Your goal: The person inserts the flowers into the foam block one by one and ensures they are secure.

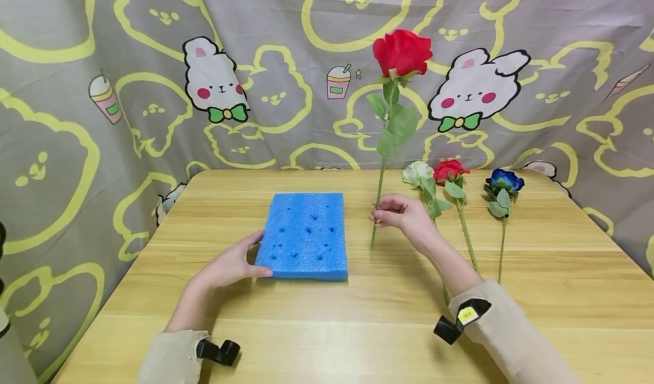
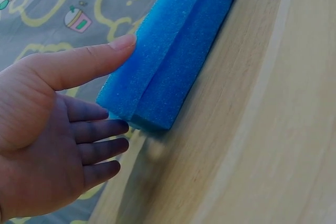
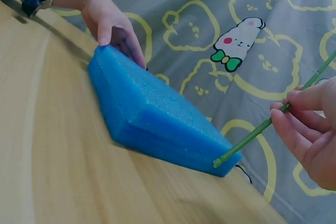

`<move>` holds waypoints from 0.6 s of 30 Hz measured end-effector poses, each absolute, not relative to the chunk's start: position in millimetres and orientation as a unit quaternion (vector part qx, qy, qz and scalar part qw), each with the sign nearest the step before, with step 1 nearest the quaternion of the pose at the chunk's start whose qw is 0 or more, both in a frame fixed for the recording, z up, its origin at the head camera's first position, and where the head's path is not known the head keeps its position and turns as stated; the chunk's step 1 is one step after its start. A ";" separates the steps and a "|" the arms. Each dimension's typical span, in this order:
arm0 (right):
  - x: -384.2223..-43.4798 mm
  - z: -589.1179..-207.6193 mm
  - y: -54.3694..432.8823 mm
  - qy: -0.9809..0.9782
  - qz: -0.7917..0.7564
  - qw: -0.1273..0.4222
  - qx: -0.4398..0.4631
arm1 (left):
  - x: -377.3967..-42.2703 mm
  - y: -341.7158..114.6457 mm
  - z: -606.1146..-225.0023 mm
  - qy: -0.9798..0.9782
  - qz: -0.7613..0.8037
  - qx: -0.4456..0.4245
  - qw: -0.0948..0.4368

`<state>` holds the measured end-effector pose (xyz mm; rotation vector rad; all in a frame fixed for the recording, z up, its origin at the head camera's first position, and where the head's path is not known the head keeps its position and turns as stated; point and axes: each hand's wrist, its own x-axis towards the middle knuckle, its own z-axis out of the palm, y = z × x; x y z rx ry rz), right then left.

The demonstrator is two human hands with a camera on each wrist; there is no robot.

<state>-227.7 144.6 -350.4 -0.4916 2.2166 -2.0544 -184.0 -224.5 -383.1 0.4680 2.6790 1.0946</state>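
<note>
One red rose (image 1: 402, 124), head view: right grip (image 1: 403, 217) pinches its stem (image 1: 381, 179), near foam block's (image 1: 296, 219) three o'clock; left grip (image 1: 232, 264) spread wide at nine. Left wrist: thumb (image 2: 97, 60) touches block. Right wrist: stem end points toward seven; likely best pinched low, block braced.

Bench (image 1: 317, 338) open at 6 o'clock of blue foam (image 1: 300, 239); gap at 3, then right hand (image 1: 406, 219) with rose (image 1: 386, 144), lying flowers (image 1: 452, 171) beyond; left hand (image 1: 230, 264) blocks 8–9; curtain (image 1: 276, 9) 12.
</note>
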 end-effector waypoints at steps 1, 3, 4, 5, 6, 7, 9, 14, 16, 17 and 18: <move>-228.9 -348.9 142.2 0.723 -0.670 0.038 -0.161 | -183.6 -224.5 -383.2 0.909 0.371 0.160 0.104; -231.5 -345.9 136.8 0.723 -0.671 0.037 -0.162 | -183.1 -224.6 -383.6 0.908 0.372 0.163 0.104; -232.8 -344.5 134.0 0.722 -0.672 0.035 -0.163 | -182.8 -224.5 -383.6 0.908 0.372 0.164 0.104; -234.1 -343.1 131.1 0.720 -0.673 0.034 -0.164 | -182.6 -224.5 -383.6 0.907 0.373 0.163 0.104; -235.6 -341.9 128.2 0.719 -0.675 0.033 -0.165 | -182.6 -224.5 -383.8 0.907 0.374 0.163 0.104; -236.8 -340.5 125.4 0.716 -0.677 0.032 -0.166 | -182.6 -224.4 -383.9 0.906 0.377 0.163 0.104; -239.7 -338.6 120.4 0.712 -0.680 0.030 -0.172 | -182.9 -224.5 -384.2 0.906 0.378 0.162 0.105; -245.7 -336.2 110.6 0.702 -0.689 0.036 -0.180 | -183.9 -225.2 -385.4 0.906 0.377 0.162 0.101; -247.8 -335.8 107.0 0.698 -0.691 0.040 -0.184 | -184.2 -225.2 -385.7 0.906 0.377 0.162 0.100; -248.9 -335.6 105.1 0.695 -0.693 0.042 -0.187 | -184.2 -225.0 -385.6 0.906 0.378 0.162 0.100; -250.0 -335.4 103.1 0.694 -0.694 0.042 -0.188 | -184.3 -224.9 -385.4 0.906 0.378 0.161 0.100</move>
